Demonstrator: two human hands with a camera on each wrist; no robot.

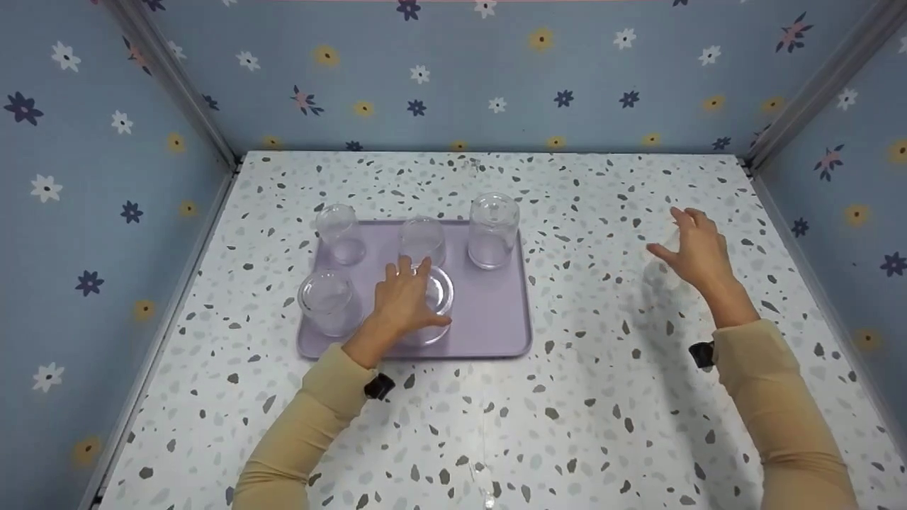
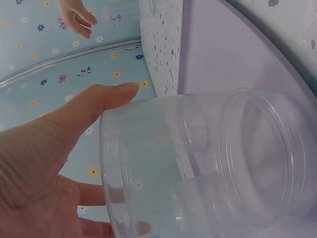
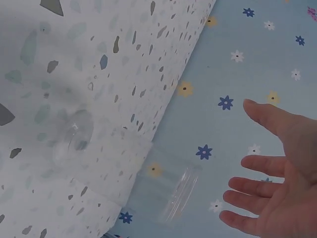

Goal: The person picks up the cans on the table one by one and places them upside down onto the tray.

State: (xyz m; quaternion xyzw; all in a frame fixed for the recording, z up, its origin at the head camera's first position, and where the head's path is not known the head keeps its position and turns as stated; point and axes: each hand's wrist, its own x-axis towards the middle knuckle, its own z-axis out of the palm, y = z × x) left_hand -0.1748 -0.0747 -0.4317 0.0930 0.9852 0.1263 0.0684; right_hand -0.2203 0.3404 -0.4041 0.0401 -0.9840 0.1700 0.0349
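My left hand (image 1: 404, 301) reaches over a wide clear jar (image 1: 439, 290) at the front middle of a lilac tray (image 1: 489, 319). In the left wrist view, the thumb and fingers hold opposite sides of this jar (image 2: 198, 153) at its upper end, while its lower end is at the tray. My right hand (image 1: 701, 255) is out to the right with thumb and fingers spread. Just past it, a clear container (image 3: 181, 196) is faintly visible on the table in the right wrist view; a gap separates them there.
Also on the tray are a clear jar (image 1: 331, 304) at front left, a narrower one (image 1: 340, 230) at back left, one (image 1: 423, 237) behind my left fingers, and a tall one (image 1: 494, 230) at back right. Flowered panels (image 1: 468, 78) enclose the speckled table (image 1: 581, 397).
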